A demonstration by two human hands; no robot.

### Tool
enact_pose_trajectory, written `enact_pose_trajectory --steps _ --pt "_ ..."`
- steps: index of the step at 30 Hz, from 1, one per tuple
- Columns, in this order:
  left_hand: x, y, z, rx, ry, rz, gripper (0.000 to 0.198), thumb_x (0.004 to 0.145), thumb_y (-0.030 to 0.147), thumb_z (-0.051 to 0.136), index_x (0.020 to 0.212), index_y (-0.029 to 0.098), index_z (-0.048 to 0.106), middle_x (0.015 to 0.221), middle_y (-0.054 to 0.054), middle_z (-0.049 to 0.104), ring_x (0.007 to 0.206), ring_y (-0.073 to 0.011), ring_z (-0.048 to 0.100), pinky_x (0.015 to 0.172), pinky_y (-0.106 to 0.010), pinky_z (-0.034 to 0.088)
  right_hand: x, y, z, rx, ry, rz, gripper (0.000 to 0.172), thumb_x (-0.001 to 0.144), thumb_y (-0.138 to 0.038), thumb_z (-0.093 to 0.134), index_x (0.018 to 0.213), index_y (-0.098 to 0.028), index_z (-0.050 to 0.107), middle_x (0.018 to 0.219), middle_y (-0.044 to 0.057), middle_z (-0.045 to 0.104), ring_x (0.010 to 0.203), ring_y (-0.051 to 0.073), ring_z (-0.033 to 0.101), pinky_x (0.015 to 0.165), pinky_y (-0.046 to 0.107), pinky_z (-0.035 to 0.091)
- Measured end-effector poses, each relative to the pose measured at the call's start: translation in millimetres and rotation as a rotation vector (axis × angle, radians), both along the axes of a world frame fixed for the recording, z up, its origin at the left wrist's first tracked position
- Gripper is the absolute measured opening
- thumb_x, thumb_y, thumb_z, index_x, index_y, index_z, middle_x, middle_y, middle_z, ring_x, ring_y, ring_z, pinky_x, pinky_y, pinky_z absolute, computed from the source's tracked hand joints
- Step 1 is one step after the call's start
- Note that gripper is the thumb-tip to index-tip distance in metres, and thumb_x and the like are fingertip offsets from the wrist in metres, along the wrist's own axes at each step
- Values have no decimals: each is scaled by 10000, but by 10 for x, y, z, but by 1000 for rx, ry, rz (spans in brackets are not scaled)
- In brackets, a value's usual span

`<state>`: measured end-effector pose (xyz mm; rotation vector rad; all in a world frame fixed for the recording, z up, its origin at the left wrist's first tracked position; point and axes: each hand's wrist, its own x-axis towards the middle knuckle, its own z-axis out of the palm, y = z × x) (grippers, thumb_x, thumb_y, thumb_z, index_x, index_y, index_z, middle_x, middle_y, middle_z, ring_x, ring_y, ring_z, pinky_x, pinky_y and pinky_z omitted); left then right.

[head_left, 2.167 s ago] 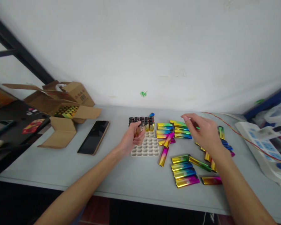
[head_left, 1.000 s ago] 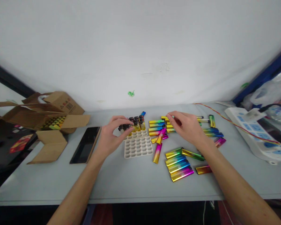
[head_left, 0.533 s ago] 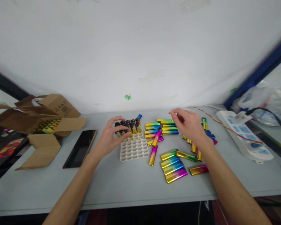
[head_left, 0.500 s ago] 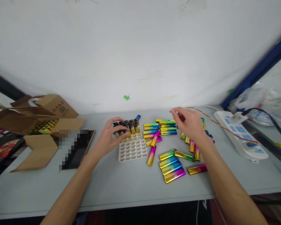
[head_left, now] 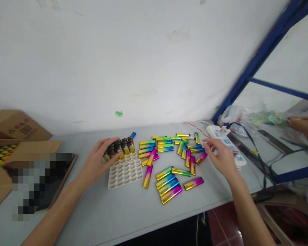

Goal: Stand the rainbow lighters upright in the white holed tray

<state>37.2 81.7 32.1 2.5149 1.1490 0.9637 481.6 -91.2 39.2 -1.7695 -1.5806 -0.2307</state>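
Note:
A white tray (head_left: 125,173) with rows of oval pockets lies left of the middle of the table. Black-topped lighters (head_left: 125,146) with gold bodies stand upright in its far rows, while the near rows hold nothing. My left hand (head_left: 99,157) curls around the left side of this group, thumb in front and fingers behind. My right hand (head_left: 222,159) is above the table's right side, beside the power strip, its thumb and forefinger curved apart with nothing seen between them. Shiny gold, green, blue and pink lighter-shaped pieces (head_left: 169,188) lie loose between the hands.
An open cardboard box (head_left: 23,128) with yellow-green items sits at the left, near a dark flat tablet-like object (head_left: 55,188). At the right are a white power strip (head_left: 236,150), a black cable (head_left: 247,133), clear plastic bags (head_left: 236,114) and another person's hand (head_left: 304,124).
The view has turned to the right, bringing another person's hand into sight. My right hand has shifted rightward, off the loose pieces towards the power strip. My left hand stays at the lighters.

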Motion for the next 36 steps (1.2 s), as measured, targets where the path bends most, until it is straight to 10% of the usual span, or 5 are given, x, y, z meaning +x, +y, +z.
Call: enact_pose_trajectory --steps 14,24,36 --pt "-21 -9 14 -30 19 -3 545 959 571 572 1379 225 597 1320 -118 635 1196 -319 656 1082 -493 530 413 1071 -146 -508 -302 105 164 852 -69 703 953 -157 799 1102 145 719 1101 283 666 1062 442 458" --pt "-21 -279 264 343 -260 128 309 1023 331 513 1303 217 583 1293 -124 648 1099 -287 655 982 -458 536 548 1033 -46 -539 -359 211 183 978 -229 620 1018 -145 778 1104 158 730 1057 284 669 997 405 484" --pt "65 -365 270 335 -301 71 175 1010 238 538 1150 181 626 1114 -99 674 1027 -236 645 885 -365 520 417 1031 -76 -606 -255 247 158 894 -327 700 851 -181 741 925 116 773 915 271 714 842 354 542"
